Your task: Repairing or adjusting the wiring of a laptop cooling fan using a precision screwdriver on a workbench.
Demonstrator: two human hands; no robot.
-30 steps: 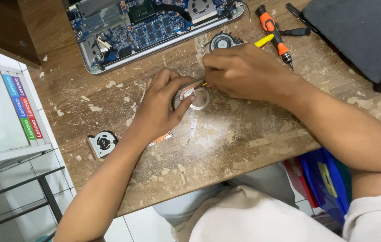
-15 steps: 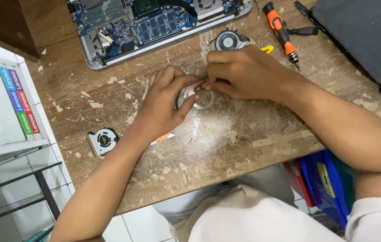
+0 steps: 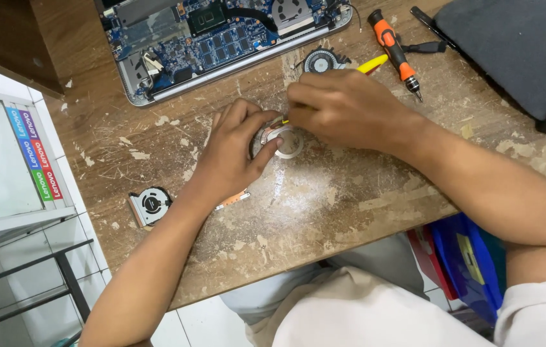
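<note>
Steadying a small fan (image 3: 284, 140) on the worn bench (image 3: 324, 205), the left hand (image 3: 234, 151) grips it closed. The right hand (image 3: 343, 106), clamped on a yellow-handled tool (image 3: 372, 63), works at it. The fan appears partly dismantled; the opened laptop (image 3: 221, 38) lies far, unassembled.

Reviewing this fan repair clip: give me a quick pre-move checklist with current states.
1. Left hand steadies the small fan on the worn table: ok.
2. Right hand grip on the yellow-handled tool: ok.
3. Tool tip seated on the fan: cannot tell, hidden by fingers.
4. Spare fans and apart from the hands: ok.
5. Open laptop board uncovered right beside the work: not ok.
6. Orange screwdriver lying beside the right hand: ok.
</note>
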